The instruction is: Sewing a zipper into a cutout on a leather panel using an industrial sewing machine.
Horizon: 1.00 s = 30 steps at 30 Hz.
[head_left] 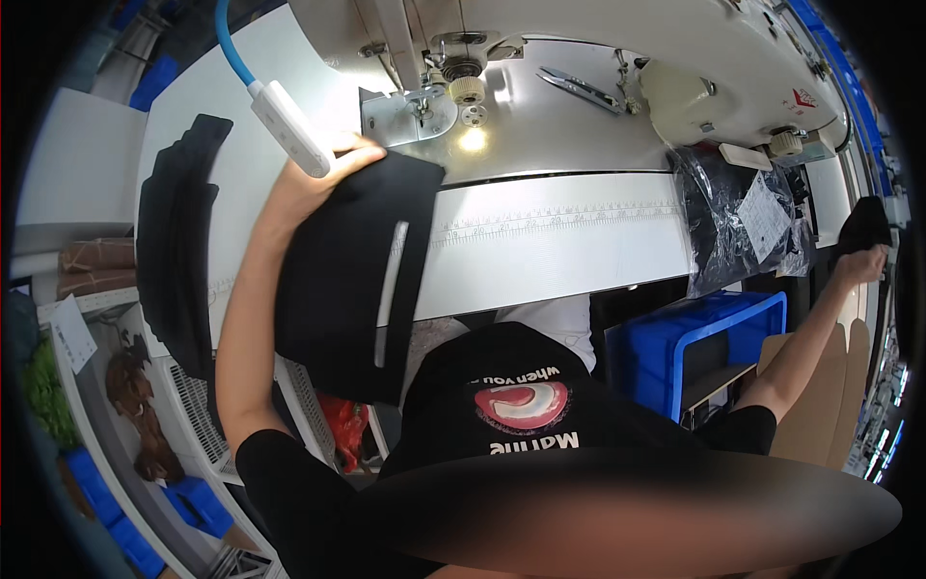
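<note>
My left hand [313,190] is closed on the upper edge of a black fabric panel [333,261], just left of the sewing machine's presser foot [422,104]. A long narrow slot runs down the panel, with the white tabletop showing through it. The panel's lower part hangs past the table's front edge. Part of this hand is hidden behind a white stick-shaped device [289,128] on a blue cable. Far to the right, my right arm is stretched out, and my right hand [861,263] grips a small black fabric piece [865,224].
A stack of black fabric pieces [178,251] lies at the table's left. Thread snips [581,89] rest on the machine bed. Plastic-wrapped black goods [738,217] overhang the table's right front. Below stand a blue crate [680,343] and a cardboard box [820,396].
</note>
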### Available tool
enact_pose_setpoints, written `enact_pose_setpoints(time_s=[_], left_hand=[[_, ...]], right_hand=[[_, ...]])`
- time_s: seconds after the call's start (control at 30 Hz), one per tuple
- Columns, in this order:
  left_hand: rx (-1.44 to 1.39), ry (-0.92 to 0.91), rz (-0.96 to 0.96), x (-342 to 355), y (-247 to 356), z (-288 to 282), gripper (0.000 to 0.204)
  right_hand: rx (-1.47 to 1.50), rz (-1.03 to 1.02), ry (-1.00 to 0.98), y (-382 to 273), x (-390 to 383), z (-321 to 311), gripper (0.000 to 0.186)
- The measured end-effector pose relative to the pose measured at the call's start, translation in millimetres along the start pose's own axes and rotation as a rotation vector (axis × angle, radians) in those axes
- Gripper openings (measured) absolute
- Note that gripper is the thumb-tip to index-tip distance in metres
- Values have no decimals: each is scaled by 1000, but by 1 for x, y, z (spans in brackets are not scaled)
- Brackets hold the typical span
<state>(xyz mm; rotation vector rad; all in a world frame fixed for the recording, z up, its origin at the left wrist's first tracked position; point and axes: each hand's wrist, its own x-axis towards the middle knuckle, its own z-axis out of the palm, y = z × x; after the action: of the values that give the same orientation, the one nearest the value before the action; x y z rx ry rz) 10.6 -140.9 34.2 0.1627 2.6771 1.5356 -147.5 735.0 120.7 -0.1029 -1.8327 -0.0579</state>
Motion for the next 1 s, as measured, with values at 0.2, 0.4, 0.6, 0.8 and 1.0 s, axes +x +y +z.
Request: enact_pose_setpoints(time_s=[0.2, 0.4, 0.6, 0.8, 1.0], left_hand=[[208, 149, 81, 51, -12, 34, 23], [235, 230, -90, 74, -26, 23, 29], [204, 304, 95, 70, -15, 21, 35], [487, 307, -34, 63, -6, 18, 36], [750, 279, 216, -7, 13, 29, 49]], right_hand=[[705, -303, -529, -286, -22, -135, 26], [1052, -746, -652, -493, -112, -122, 22], [1137, -798, -649, -522, -137, -95, 20], [1197, -697, -864, -506, -121, -102, 26], [993, -599, -1092, -426, -145, -179, 63]])
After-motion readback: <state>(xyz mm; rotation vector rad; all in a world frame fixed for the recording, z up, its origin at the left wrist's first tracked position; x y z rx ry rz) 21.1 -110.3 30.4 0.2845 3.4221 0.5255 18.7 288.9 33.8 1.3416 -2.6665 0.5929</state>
